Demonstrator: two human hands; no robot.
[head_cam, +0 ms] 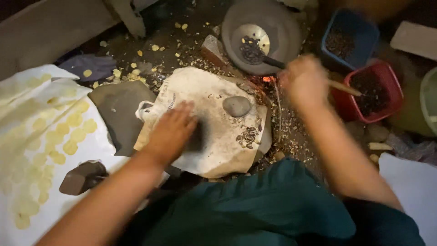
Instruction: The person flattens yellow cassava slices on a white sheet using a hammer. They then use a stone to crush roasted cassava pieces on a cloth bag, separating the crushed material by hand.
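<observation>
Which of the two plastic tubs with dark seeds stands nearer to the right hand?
The red tub is nearer: it stands beside the right hand, at the stick's end. The blue tub stands farther back, behind it.

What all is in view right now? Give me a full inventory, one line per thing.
Grey round metal pan: one, top centre, with dark seeds inside.
Dark ladle with wooden handle: one, scoop end in the pan, handle in the right hand.
Blue square plastic tub: one, top right, dark seeds inside.
Red plastic tub: one, right, dark seeds inside.
Smooth grey oval stone: one, on the block.
Off-white paper-covered block: one, centre.
White cloth: one, left, carrying many flat yellow discs.
Glowing embers: below the pan.
Left hand: flat on the block.
Right hand: blurred, gripping the ladle handle.
</observation>
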